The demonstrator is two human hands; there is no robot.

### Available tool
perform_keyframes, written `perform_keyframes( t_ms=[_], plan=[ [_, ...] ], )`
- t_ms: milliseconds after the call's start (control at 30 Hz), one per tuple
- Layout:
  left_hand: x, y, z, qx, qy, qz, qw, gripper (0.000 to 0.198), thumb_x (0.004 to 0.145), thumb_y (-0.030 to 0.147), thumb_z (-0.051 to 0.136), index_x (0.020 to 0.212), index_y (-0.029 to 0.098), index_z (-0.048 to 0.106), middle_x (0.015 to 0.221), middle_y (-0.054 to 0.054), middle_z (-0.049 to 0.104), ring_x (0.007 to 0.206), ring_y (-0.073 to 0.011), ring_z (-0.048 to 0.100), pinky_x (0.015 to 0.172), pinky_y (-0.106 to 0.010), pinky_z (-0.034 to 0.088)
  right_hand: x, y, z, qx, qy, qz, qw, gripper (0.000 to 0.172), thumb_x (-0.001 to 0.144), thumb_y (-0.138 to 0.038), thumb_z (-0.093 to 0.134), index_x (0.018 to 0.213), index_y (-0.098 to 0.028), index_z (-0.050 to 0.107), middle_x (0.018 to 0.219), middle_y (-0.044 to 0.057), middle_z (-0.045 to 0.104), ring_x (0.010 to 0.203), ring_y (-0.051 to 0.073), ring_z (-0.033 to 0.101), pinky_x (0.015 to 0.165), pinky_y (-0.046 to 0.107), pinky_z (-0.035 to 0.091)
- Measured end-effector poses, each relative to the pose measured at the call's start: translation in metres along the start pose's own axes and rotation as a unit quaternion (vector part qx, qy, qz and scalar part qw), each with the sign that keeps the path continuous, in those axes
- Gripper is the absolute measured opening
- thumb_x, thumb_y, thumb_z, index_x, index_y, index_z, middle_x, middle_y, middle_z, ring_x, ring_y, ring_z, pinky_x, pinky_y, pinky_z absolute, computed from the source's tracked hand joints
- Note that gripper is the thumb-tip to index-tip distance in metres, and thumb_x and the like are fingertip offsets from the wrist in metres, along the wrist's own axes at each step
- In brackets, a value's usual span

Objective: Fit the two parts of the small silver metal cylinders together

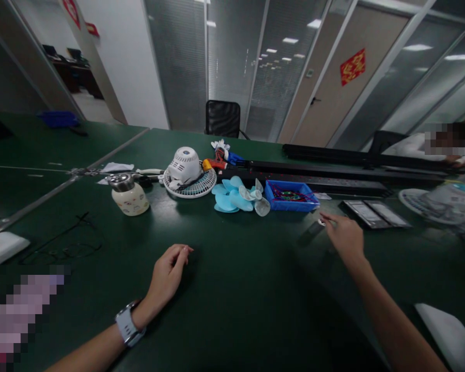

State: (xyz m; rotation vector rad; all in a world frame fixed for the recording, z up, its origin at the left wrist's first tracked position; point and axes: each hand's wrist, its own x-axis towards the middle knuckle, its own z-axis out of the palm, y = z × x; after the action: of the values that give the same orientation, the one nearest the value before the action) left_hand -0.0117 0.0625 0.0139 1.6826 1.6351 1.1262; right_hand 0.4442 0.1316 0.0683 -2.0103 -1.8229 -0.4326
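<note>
My left hand [169,271] rests on the green table with its fingers curled together and the thumb against them; nothing shows in it. A watch with a pale strap is on that wrist. On the other side, my right hand [344,236] pinches a small white piece [321,222] between thumb and fingertips, low over the table; its exact kind is too small to tell. Close to this hand stands a blue tray [294,206] with wires and small parts inside. Left of the tray lie light blue fan blades [232,196] and clear, translucent blades [261,204].
A white fan housing with its grille [186,173] and a cream jar [129,199] stand at left. Behind are an orange power tool [217,161] and long black bars [318,168]. Dark-framed trays [374,213] lie at right. Another person [406,145] sits at far right.
</note>
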Motion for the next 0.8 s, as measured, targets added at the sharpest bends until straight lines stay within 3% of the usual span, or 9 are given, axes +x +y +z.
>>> perform_keyframes(
  t_ms=[100,400,600,700,800],
  plan=[
    [0.0,0.0,0.0,0.001,-0.001,0.0,1.0,0.038,0.092,0.047,0.043,0.083,0.018,0.066,0.073,-0.002,0.06,0.068,-0.0175,0.057,0.062,-0.027,0.043,0.001,0.015,0.006,-0.024,-0.023,0.022,0.999,0.039,0.09,-0.031,0.044,0.116,-0.017,0.069,0.099,0.015,0.073,0.082,0.028,0.068,0.07,0.037,0.048],
    [-0.001,-0.003,0.001,-0.001,-0.007,0.006,1.0,0.038,0.093,0.046,0.042,0.08,0.019,0.065,0.082,-0.005,0.066,0.076,-0.0192,0.06,0.068,-0.028,0.046,0.0,0.011,0.013,-0.056,-0.052,0.063,0.995,0.038,0.09,-0.035,0.046,0.115,-0.02,0.07,0.085,0.015,0.073,0.07,0.028,0.066,0.062,0.036,0.045],
    [-0.001,-0.001,0.0,-0.005,-0.006,0.009,1.0,0.037,0.093,0.046,0.043,0.081,0.019,0.066,0.079,-0.004,0.066,0.072,-0.0186,0.06,0.066,-0.028,0.046,-0.024,0.042,0.007,0.042,0.015,0.023,0.999,0.058,0.083,-0.057,0.052,0.125,-0.018,0.062,0.12,0.014,0.065,0.102,0.031,0.064,0.081,0.04,0.051],
    [-0.001,0.0,0.0,-0.001,-0.009,0.012,1.0,0.037,0.092,0.046,0.043,0.08,0.019,0.066,0.08,-0.004,0.066,0.074,-0.0189,0.06,0.068,-0.028,0.046,-0.042,0.069,0.012,0.112,-0.042,0.074,0.99,0.068,0.073,-0.063,0.06,0.124,-0.018,0.061,0.108,0.012,0.071,0.092,0.03,0.068,0.076,0.041,0.054],
    [0.0,0.001,0.0,0.002,-0.012,0.01,1.0,0.037,0.092,0.046,0.044,0.081,0.019,0.066,0.077,-0.003,0.064,0.072,-0.0185,0.059,0.067,-0.028,0.045,-0.055,0.078,0.016,0.155,-0.068,0.12,0.978,0.06,0.069,-0.063,0.063,0.11,-0.021,0.068,0.09,0.009,0.074,0.082,0.03,0.07,0.068,0.04,0.055]
  ],
)
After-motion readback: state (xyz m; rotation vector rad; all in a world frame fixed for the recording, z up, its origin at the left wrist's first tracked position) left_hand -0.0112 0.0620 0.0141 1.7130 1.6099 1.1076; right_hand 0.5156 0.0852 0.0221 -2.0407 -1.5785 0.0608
